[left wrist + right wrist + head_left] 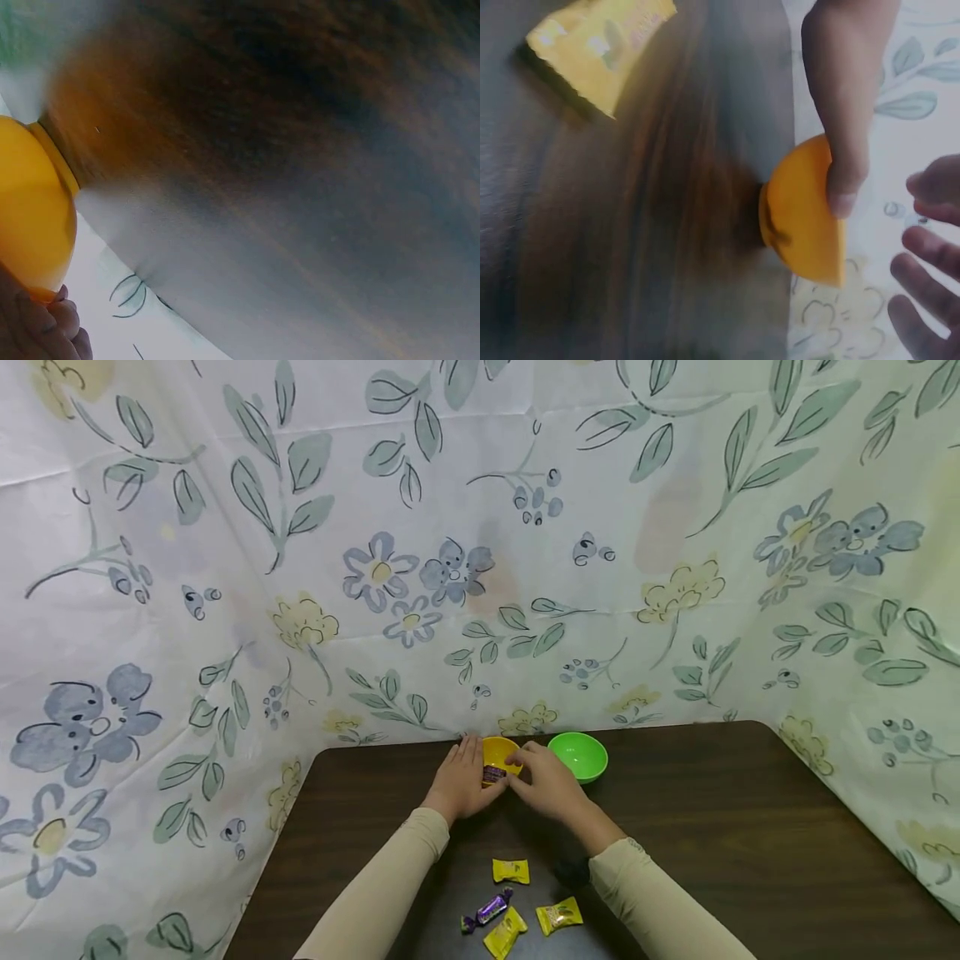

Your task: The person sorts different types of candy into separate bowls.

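Note:
An orange-yellow bowl (501, 748) stands near the far edge of the table, with a dark purple-wrapped candy (493, 774) inside. My left hand (461, 781) holds this bowl from the left, its thumb lying along the front rim. Over the bowl's right side hovers my right hand (551, 783), fingers loosely bent and apart. In the right wrist view the right fingers (930, 277) are spread and hold nothing, while the left thumb (846, 187) touches the bowl (802, 217). The left wrist view catches only part of the bowl (34, 210) and some fingertips.
A green bowl (577, 757) stands just right of the right hand. Nearer the body, between the forearms, lie several yellow-wrapped candies (511, 871) and one purple-wrapped candy (491, 908). Floral cloth (525, 568) hangs behind and beside the dark wooden table (720, 843).

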Motion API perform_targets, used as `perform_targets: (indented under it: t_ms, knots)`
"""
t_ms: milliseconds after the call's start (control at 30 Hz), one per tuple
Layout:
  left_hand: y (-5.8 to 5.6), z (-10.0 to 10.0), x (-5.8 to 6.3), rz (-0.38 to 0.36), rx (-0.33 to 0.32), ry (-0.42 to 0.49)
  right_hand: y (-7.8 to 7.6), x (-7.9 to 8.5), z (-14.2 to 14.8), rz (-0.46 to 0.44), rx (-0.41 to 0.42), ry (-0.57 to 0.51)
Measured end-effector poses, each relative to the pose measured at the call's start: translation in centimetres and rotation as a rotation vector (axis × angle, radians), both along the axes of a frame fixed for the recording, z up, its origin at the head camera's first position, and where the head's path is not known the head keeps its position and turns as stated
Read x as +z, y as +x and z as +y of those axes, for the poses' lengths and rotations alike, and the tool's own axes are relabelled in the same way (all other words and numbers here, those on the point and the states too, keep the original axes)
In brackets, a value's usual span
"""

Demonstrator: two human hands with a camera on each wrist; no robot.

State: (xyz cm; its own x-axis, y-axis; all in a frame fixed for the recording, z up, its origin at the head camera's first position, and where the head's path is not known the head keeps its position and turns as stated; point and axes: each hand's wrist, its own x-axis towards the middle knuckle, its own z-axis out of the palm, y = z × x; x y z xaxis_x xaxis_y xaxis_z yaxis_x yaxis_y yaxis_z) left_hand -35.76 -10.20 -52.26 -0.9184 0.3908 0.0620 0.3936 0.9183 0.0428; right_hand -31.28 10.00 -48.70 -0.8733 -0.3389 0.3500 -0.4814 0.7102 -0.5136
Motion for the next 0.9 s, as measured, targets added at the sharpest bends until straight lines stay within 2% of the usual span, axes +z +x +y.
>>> perform_targets:
  t_ms: [200,400,600,733,833,867,900]
  knots:
    - [0.1,-0.2,-0.1,-0.013,-0.015,0.004,2.7,0.2,0.3,0.012,0.124,0.037]
    - [0.4,-0.2,0.0,-0.024,-0.018,0.028,5.1,0.1,0.0,-0.036,0.244,0.088]
    - [0.3,-0.2,0.0,-0.023,-0.012,0.038,6.5,-0.1,-0.1,-0.147,0.396,0.128]
    - [0.2,-0.2,0.0,-0.033,-0.006,0.034,7.3,-0.3,-0.1,-0.189,0.496,0.134]
    - [0.0,-0.1,0.0,-0.041,0.002,0.029,7.9,-0.7,-0.2,-0.233,0.543,0.146]
    - [0.0,-0.1,0.0,-0.044,0.005,0.024,7.2,-2.4,-0.1,-0.223,0.573,0.147]
    - [0.0,-0.1,0.0,-0.044,0.006,0.024,7.3,-2.4,-0.1,-0.238,0.582,0.156]
